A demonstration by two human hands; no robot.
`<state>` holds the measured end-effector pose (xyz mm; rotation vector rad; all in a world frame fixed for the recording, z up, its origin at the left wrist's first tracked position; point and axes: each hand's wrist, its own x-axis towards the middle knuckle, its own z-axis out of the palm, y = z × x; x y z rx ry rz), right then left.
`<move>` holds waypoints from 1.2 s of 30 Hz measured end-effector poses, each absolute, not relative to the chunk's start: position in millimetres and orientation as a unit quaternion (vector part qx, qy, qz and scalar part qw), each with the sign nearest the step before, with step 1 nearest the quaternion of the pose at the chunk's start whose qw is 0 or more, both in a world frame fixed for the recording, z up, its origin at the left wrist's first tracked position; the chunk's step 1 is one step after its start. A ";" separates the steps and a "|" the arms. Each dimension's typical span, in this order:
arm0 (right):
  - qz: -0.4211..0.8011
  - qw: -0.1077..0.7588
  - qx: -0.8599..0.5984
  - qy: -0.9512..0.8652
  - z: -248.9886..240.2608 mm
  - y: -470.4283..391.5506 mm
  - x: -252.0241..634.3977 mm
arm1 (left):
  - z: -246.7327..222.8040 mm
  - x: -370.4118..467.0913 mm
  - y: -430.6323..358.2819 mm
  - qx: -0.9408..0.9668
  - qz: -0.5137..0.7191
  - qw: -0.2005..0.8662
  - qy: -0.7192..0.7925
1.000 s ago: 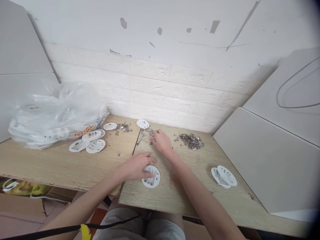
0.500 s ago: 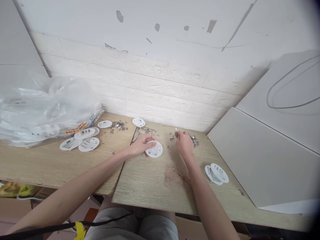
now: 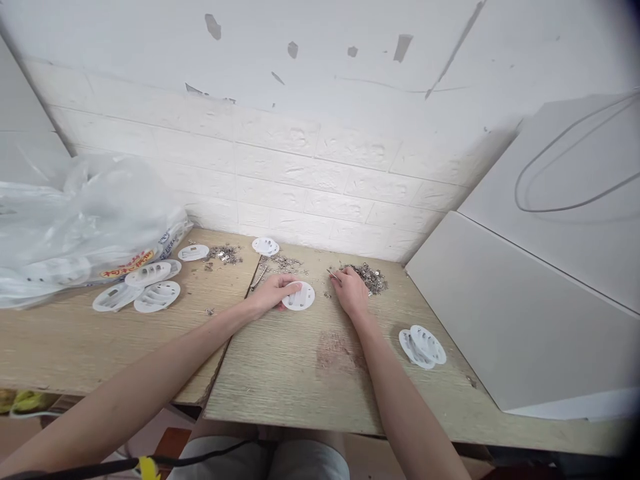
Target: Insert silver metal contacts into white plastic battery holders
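Pinched by its left edge, a round white plastic disc [image 3: 300,297] with slots is in my left hand [image 3: 274,294], thumb on top. My right hand [image 3: 350,291] is closed on a thin metal tool [image 3: 333,275], perhaps tweezers, whose tip points left toward the disc without touching it. Just behind the right hand lies a pile of small metal pieces [image 3: 371,277]. More small metal pieces [image 3: 283,265] are scattered beyond my left hand, with a narrow metal tool [image 3: 259,277] beside them.
Two overlapping white discs [image 3: 423,347] lie at the right. Several more discs [image 3: 157,297] sit left, by a clear plastic bag [image 3: 85,227]. One disc [image 3: 265,246] lies near the brick wall, and another heap of metal bits [image 3: 226,254] beside it. A grey panel [image 3: 525,313] bounds the right.
My right hand has turned downward and come nearer the disc, the tool tip now pointing left instead of up. My left hand still holds the disc. The camera view has shifted slightly.
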<state>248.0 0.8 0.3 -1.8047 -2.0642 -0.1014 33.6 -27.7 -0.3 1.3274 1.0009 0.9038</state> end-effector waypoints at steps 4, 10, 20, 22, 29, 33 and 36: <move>-0.061 0.253 -0.631 -0.731 -7.9 3.6 247.3 | 1.1 28.8 -26.1 0.550 0.369 0.648 0.376; -0.111 0.296 -0.547 -0.775 -14.5 2.5 241.9 | -0.6 23.5 -23.8 0.519 0.368 0.709 0.303; -0.017 0.417 -0.454 -0.787 -14.2 3.0 238.6 | 4.3 24.6 -25.7 0.500 0.432 0.641 0.390; 0.034 0.456 -0.441 -0.772 -11.1 -0.8 232.8 | 3.9 24.1 -26.3 0.554 0.419 0.584 0.421; 0.194 0.473 -0.385 -0.768 -3.2 -22.8 202.0 | 3.6 19.2 -27.4 0.653 0.355 0.494 0.452; 0.206 0.450 -0.386 -0.779 -3.7 -24.8 198.4 | 2.3 19.2 -26.7 0.633 0.362 0.530 0.432; 0.233 0.468 -0.395 -0.755 -3.5 -25.0 199.0 | 1.1 21.0 -26.7 0.606 0.410 0.526 0.433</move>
